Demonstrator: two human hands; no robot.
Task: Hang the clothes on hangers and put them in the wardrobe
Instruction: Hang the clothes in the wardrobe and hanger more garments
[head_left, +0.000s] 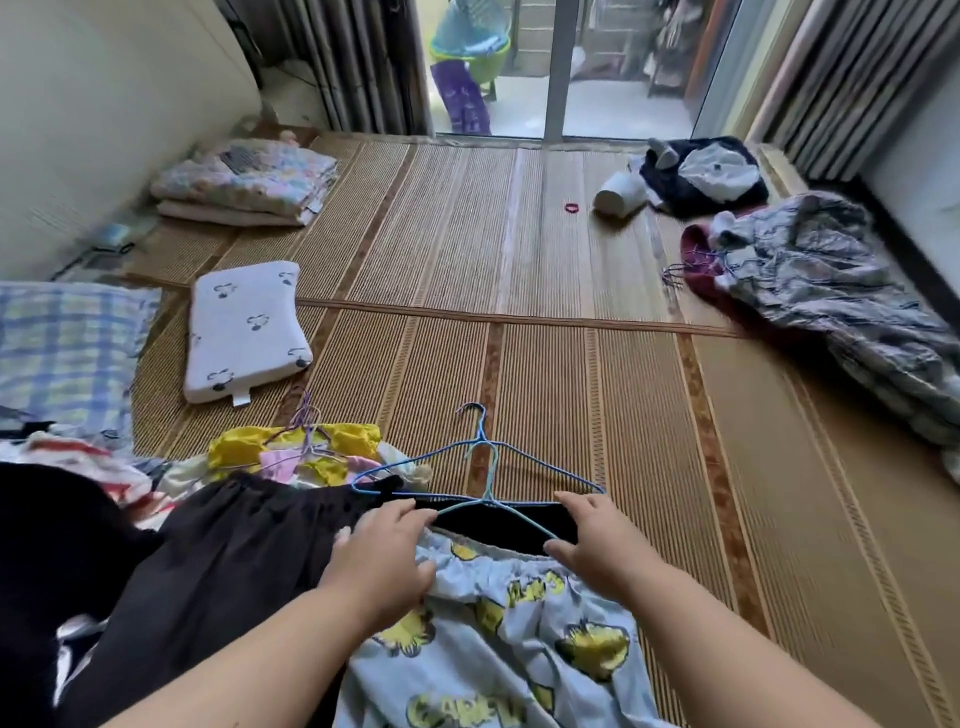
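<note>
The teal wire hanger lies flat between the two hands on a black garment, its hook pointing away from the person. A blue wire hanger lies crossed beneath it, its arms reaching wider than both hands.

The left hand has its fingertips at the teal hanger's left end and its thumb lower, on the elastic waistband of the light blue cartoon-print pants. The right hand is spread in a C, forefinger on the blue hanger's bar and thumb at the teal hanger's right end. Whether either hand actually grips cannot be told.

All this rests on a striped straw mat. Just left is a yellow clothes heap; further off are a white pillow and, well to the right, a grey crumpled garment.
</note>
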